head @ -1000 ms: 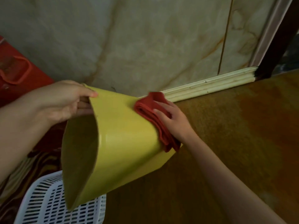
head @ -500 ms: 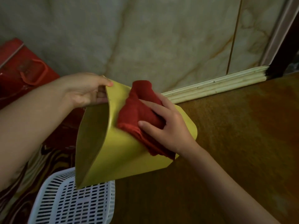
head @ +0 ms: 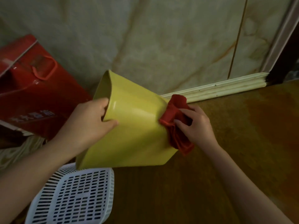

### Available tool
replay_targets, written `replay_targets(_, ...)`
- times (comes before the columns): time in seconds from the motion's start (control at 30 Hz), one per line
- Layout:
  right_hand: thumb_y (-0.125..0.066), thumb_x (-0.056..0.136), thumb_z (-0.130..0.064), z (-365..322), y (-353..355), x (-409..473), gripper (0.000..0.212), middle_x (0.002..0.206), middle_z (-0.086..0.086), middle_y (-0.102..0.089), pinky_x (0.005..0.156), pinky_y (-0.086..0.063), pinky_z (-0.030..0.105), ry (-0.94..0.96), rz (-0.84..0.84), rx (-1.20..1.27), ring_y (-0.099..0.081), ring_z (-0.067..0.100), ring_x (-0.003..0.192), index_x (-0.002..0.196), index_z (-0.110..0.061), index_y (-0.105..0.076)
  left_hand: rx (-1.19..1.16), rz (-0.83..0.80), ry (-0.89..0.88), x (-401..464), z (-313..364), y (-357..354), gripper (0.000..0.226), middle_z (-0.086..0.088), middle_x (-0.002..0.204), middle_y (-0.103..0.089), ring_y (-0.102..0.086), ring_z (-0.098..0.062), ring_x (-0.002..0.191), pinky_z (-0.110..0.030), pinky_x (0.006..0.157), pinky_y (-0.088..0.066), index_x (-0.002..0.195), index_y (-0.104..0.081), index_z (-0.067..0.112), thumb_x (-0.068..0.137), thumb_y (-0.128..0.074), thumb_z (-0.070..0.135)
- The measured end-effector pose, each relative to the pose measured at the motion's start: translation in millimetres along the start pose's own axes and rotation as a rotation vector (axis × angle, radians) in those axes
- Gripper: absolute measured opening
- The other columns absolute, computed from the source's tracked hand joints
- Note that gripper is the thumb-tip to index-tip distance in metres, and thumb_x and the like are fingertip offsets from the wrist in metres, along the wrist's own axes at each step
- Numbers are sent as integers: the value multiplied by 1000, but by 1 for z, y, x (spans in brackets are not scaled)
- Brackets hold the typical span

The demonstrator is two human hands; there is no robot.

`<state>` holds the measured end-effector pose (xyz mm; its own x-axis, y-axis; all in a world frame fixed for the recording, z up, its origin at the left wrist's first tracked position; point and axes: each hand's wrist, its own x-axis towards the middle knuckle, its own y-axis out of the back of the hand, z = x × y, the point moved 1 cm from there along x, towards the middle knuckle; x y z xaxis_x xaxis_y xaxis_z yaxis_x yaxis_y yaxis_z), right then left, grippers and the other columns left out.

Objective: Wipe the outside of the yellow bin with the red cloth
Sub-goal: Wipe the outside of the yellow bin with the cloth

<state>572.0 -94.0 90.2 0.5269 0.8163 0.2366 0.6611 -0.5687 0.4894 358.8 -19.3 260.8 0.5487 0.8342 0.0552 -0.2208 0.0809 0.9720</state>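
Observation:
The yellow bin (head: 134,126) is held tilted on its side in the air, its mouth turned up and to the left, its bottom to the right. My left hand (head: 88,122) grips the rim, thumb on the outer wall and fingers inside the mouth. My right hand (head: 194,125) presses the bunched red cloth (head: 175,122) against the bin's outside at the bottom end. Part of the cloth hangs below my palm.
A white slotted plastic basket (head: 76,196) lies below the bin at the lower left. A red gift bag (head: 29,88) with a handle stands at the left against the marble wall (head: 161,38). A pale skirting board (head: 218,88) meets the brown floor (head: 242,143).
My right hand has slid the cloth from near the rim down to the bin's bottom end. My left hand has shifted its grip lower on the rim, and the bin has turned.

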Motion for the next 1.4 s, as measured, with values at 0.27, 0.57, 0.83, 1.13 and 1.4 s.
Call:
replay_targets(0.27, -70, 75, -25, 1, 19, -7, 34, 127, 6, -54, 75, -53, 41, 102, 152, -158, -53, 23, 113, 108, -20, -68, -7, 168, -135, 50, 31, -13, 24, -11, 88, -71, -65, -27, 79, -41, 70, -51, 82, -56, 9, 69, -72, 21)
replay_targets(0.57, -72, 71, -19, -8, 31, -21, 33, 128, 6, -54, 77, -55, 44, 139, 161, -102, -53, 23, 114, 104, -19, -71, -15, 258, -297, 62, 52, -32, 24, -17, 89, -69, -63, -31, 84, -39, 72, -40, 89, -56, 5, 72, -68, 18)
replay_targets(0.83, -72, 71, -18, -14, 35, -22, 32, 126, 5, -55, 76, -55, 41, 167, 131, -97, -55, 22, 111, 103, -21, -72, -44, 176, -304, 85, 69, -50, 21, -11, 90, -69, -63, -24, 86, -31, 72, -46, 88, -60, 7, 72, -69, 16)
replay_targets(1.13, -71, 72, -19, 0, 41, -34, 31, 127, 3, -54, 77, -55, 47, 115, 115, -150, -54, 21, 114, 103, -20, -71, -247, -52, -209, 100, 70, -45, 16, 5, 69, -65, -58, -1, 63, -19, 66, -48, 82, -72, 18, 67, -74, 12)
replay_targets(1.4, -72, 72, -23, 0, 51, -44, 30, 127, 4, -51, 77, -55, 46, 73, 140, -177, -54, 21, 112, 102, -20, -71, -235, -38, -264, 93, 95, -69, 11, 16, 63, -58, -52, 4, 61, -10, 54, -40, 76, -72, 18, 66, -75, 22)
